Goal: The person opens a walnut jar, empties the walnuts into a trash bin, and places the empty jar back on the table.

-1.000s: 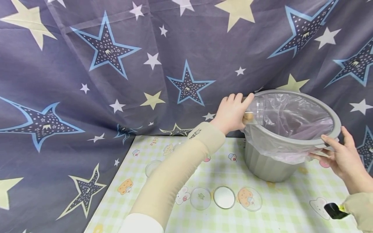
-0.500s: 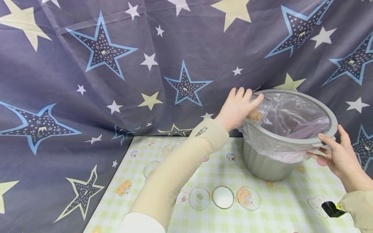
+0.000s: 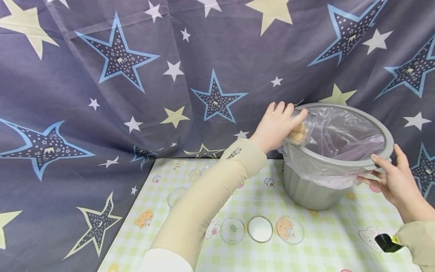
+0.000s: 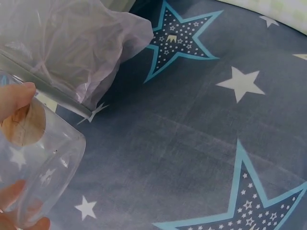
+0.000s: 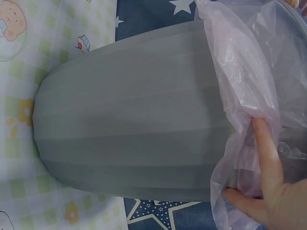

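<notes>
My left hand (image 3: 276,124) grips a clear jar (image 3: 309,126), tipped with its mouth over the left rim of a grey trash bin (image 3: 316,194). Tan, chunky pieces (image 3: 297,135) lie inside the jar near its mouth. In the left wrist view, the jar (image 4: 62,158) shows a round, light-brown piece (image 4: 26,125) through its wall. A thin, pinkish plastic bag (image 3: 343,132) lines the bin and folds down over its outside. My right hand (image 3: 399,179) holds the bin's right rim, thumb on top. Its fingers (image 5: 268,153) lie against the bag in the right wrist view.
Three round clear lids lie in a row at the front: a left lid (image 3: 232,231), a white-centred lid (image 3: 260,228) and a right lid (image 3: 290,230). Another clear round piece (image 3: 176,196) is partly behind my left sleeve. A star-patterned curtain (image 3: 136,94) hangs behind the checked table cover (image 3: 326,241).
My left hand has moved slightly right, bringing the jar further over the rim. More tan pieces show near the jar's mouth. My right hand keeps its hold on the bin.
</notes>
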{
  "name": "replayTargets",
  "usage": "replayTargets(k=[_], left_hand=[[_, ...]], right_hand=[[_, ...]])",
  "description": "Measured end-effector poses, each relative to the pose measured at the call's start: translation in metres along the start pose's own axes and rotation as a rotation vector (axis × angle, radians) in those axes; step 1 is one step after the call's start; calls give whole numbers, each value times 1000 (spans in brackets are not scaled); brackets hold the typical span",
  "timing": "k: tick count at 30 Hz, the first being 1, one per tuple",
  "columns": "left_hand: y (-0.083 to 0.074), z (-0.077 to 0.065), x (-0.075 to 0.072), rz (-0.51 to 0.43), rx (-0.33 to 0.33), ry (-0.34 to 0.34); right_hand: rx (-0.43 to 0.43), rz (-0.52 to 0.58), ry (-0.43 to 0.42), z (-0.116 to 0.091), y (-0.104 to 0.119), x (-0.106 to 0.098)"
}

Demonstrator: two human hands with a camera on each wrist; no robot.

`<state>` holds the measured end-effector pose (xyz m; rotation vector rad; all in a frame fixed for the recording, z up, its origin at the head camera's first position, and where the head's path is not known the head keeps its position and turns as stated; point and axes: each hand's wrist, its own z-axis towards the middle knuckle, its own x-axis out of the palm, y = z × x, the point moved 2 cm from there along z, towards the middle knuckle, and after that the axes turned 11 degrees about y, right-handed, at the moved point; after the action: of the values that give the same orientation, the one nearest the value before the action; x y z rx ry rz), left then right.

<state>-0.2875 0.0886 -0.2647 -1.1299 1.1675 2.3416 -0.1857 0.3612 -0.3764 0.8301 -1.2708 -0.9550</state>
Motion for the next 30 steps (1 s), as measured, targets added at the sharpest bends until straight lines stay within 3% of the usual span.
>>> replayTargets(k=[9, 18, 25, 30], left_hand=[[-2, 2, 1, 53, 77, -71], [-2, 4, 1, 69, 60, -94], [-2, 6, 3, 112, 44, -41], [-5, 7, 3, 113, 55, -58]], right_hand=[[-5, 42, 12, 0, 0, 1], [0, 8, 4, 0, -1, 1], [3, -4, -1, 0, -2, 0], [3, -35, -8, 0, -2, -2]])
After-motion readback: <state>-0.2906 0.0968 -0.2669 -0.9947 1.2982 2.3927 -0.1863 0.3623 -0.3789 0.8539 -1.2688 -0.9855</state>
